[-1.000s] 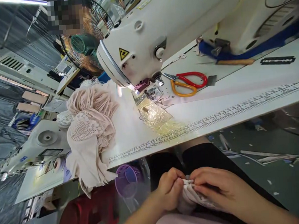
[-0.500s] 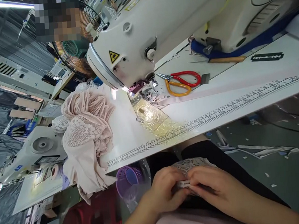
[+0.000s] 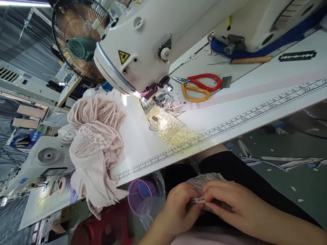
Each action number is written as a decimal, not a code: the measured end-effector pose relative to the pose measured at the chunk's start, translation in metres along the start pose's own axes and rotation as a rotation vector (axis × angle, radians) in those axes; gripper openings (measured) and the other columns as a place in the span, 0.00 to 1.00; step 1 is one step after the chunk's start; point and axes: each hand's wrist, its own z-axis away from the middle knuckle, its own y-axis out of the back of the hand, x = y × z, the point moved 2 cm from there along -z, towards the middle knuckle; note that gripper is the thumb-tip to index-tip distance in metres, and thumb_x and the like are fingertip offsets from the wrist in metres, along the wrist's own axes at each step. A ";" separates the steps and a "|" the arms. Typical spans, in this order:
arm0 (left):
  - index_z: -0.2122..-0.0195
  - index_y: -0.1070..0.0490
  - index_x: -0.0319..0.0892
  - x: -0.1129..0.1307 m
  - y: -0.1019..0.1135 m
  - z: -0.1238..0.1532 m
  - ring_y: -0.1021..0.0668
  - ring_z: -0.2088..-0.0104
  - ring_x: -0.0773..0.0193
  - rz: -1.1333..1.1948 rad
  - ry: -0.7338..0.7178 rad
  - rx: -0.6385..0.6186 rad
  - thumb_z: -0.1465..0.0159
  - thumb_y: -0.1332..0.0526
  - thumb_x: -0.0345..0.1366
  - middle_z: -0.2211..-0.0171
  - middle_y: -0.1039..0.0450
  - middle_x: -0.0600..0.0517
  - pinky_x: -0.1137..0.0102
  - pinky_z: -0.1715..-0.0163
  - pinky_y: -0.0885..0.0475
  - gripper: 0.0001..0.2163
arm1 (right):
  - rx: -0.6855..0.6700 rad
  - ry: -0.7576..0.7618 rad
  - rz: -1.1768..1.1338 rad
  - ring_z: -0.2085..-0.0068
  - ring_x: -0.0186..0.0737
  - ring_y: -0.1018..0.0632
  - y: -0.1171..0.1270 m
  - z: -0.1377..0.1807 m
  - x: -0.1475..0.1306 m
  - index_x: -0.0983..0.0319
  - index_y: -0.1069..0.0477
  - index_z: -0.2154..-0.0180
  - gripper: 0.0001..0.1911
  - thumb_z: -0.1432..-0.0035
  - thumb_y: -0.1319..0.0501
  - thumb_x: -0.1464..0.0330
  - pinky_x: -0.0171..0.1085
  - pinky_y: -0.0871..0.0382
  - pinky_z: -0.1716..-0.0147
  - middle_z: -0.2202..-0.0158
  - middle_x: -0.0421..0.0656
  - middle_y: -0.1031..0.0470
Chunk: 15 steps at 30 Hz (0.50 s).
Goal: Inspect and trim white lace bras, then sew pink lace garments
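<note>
Over my lap, below the table edge, both hands pinch a piece of lace fabric point(image 3: 207, 178). My left hand point(image 3: 182, 206) grips its near edge between thumb and curled fingers. Right beside it, my right hand point(image 3: 226, 200) is closed on the same edge, the fingertips of the two hands almost meeting. Much of the lace is covered by my fingers. Above and ahead stands a white sewing machine point(image 3: 136, 46), its needle area lit. A pile of pale pink lace garments point(image 3: 95, 141) hangs over the table's left end.
Scissors with red and orange handles point(image 3: 196, 87) lie on the machine bed near a dark blade point(image 3: 297, 56). A printed ruler point(image 3: 227, 124) runs along the table's front edge. Below are a purple basket point(image 3: 141, 194) and a red stool point(image 3: 103, 229). A fan point(image 3: 81, 39) stands behind.
My hands keep their pinch on the lace and have shifted only slightly. The view has tilted a little, and the blurred person in front of the fan is out of sight.
</note>
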 end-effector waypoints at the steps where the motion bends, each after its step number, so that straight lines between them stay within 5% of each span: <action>1: 0.62 0.33 0.39 0.000 0.000 0.001 0.26 0.63 0.61 0.000 -0.009 0.011 0.39 0.45 0.26 0.66 0.27 0.43 0.68 0.63 0.31 0.06 | -0.009 0.009 0.025 0.68 0.37 0.30 0.000 0.000 0.000 0.61 0.36 0.71 0.07 0.40 0.47 0.71 0.36 0.37 0.68 0.69 0.40 0.30; 6: 0.61 0.35 0.40 -0.002 -0.003 0.003 0.27 0.67 0.64 0.009 -0.144 0.105 0.40 0.43 0.27 0.68 0.29 0.47 0.70 0.67 0.29 0.07 | -0.058 0.061 0.029 0.66 0.39 0.32 0.002 -0.002 0.000 0.61 0.37 0.73 0.09 0.40 0.46 0.70 0.37 0.38 0.68 0.71 0.41 0.30; 15: 0.60 0.36 0.40 0.000 -0.001 0.004 0.27 0.67 0.65 -0.054 -0.185 0.097 0.38 0.45 0.29 0.69 0.29 0.47 0.71 0.67 0.29 0.06 | -0.053 0.097 -0.097 0.64 0.38 0.32 0.001 -0.005 0.000 0.61 0.39 0.73 0.09 0.40 0.46 0.70 0.38 0.37 0.63 0.70 0.41 0.33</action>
